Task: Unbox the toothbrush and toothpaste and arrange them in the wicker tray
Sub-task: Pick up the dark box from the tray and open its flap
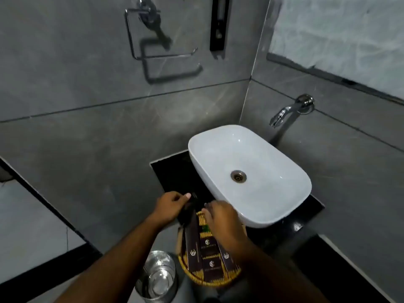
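Head view — both hands over boxes.

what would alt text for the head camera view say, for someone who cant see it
Seen from above, a person's left hand and right hand work at the far end of dark boxes lying in a wicker tray on a black counter, beside a white basin. A wall tap hangs above.

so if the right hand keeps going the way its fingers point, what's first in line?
Likely the left hand: the right hand points up-left over the wicker tray, fingertips almost at the dark box it grips. Depth unclear.
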Available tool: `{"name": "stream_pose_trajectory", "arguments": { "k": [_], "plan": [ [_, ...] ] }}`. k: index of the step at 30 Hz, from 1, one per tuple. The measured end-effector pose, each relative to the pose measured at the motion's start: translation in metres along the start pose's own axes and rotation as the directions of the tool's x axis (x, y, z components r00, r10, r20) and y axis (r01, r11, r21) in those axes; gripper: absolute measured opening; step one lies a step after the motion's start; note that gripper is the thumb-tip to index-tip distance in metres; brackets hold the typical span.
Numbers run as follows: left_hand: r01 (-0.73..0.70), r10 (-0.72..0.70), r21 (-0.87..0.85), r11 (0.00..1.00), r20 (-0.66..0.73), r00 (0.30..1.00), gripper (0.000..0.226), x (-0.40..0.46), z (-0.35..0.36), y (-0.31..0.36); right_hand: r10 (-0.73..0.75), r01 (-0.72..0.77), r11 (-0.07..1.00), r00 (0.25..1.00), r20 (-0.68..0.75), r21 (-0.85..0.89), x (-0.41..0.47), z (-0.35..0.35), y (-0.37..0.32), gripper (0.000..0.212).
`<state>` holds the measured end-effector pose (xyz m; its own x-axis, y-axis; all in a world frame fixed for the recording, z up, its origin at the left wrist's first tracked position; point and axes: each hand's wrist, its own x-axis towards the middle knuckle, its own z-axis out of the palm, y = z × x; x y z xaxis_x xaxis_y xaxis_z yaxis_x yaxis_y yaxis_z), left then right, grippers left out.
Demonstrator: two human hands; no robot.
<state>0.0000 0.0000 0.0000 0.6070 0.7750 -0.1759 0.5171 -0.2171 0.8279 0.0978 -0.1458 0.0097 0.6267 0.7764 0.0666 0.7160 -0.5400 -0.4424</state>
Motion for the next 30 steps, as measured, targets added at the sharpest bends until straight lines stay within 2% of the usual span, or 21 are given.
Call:
{"name": "stream_pose_trajectory", "arguments": {
  "k": [2,4,12,15,17,20,22,27,30],
  "plan": [
    [0.052,-0.051,-0.023,0.998,0.051,0.997,0.038,-0.001,0.006,-0.008,0.004,0.000,0.997,0.998,0.055,-0.076,-0.011,0.011,0.009,0.032],
    [0.110,-0.105,-0.056,0.992,0.088,0.991,0.030,-0.003,0.012,-0.012,0.072,-0.062,0.994,0.990,0.124,-0.089,-0.020,0.019,0.020,0.031],
    [0.179,-0.163,-0.094,0.979,0.159,0.974,0.008,0.000,0.034,-0.006,0.220,-0.214,0.975,0.951,0.216,-0.052,-0.017,0.035,0.039,0.029],
    [0.160,-0.150,-0.090,0.983,0.102,0.983,0.035,0.005,0.040,0.003,0.237,-0.241,0.971,0.954,0.184,0.001,-0.010,0.031,0.036,0.028],
    [0.149,-0.145,-0.143,0.978,0.042,0.989,0.045,0.008,0.042,0.013,0.213,-0.224,0.973,0.964,0.159,0.052,-0.006,0.024,0.030,0.028],
    [0.173,-0.176,-0.347,0.922,0.024,0.984,0.028,0.015,0.043,0.028,0.140,-0.146,0.987,0.986,0.088,0.070,-0.004,0.016,0.020,0.031],
    [0.152,-0.158,-0.363,0.919,0.013,0.987,0.018,0.019,0.039,0.036,0.108,-0.112,0.990,0.993,0.053,0.082,-0.004,0.013,0.015,0.034],
    [0.137,-0.143,-0.354,0.925,0.011,0.990,0.026,0.021,0.031,0.048,0.103,-0.109,0.980,0.994,0.049,0.167,-0.007,0.008,0.014,0.034],
    [0.147,-0.174,-0.436,0.888,-0.022,0.985,0.035,0.023,0.027,0.055,0.090,-0.093,0.979,0.996,0.026,0.180,-0.005,0.006,0.017,0.035]
  ]
}}
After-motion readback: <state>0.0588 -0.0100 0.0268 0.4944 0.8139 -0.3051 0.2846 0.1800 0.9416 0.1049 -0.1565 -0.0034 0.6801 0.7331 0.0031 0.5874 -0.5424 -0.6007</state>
